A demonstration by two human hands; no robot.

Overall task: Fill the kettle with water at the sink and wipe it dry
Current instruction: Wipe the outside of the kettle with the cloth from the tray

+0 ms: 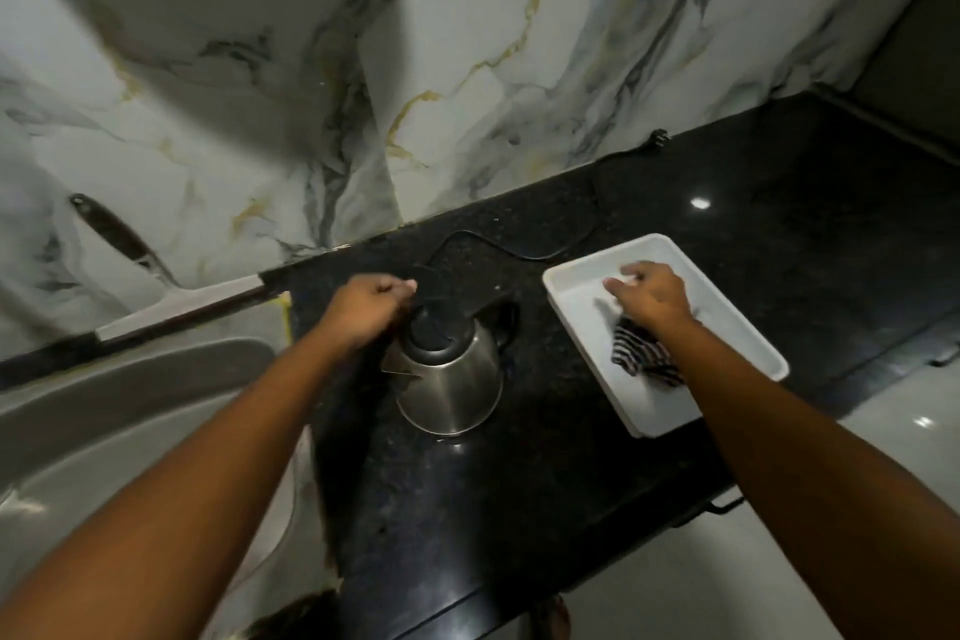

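Observation:
A stainless steel kettle (452,379) with a black top stands on the black granite counter (519,494), just right of the sink (119,431). Its black lid (457,288) looks raised toward the wall. My left hand (363,309) is curled at the lid's left edge, thumb and fingers pinched on it. A dark striped cloth (644,356) lies in a white tray (592,327) to the right of the kettle. My right hand (652,296) rests flat in the tray over the cloth's far end, fingers apart and blurred.
A squeegee (176,314) lies along the sink's back rim against the marble wall. The kettle's black cord (519,255) runs across the counter behind the tray to a plug (658,138). The counter's front edge drops to a pale floor at the right.

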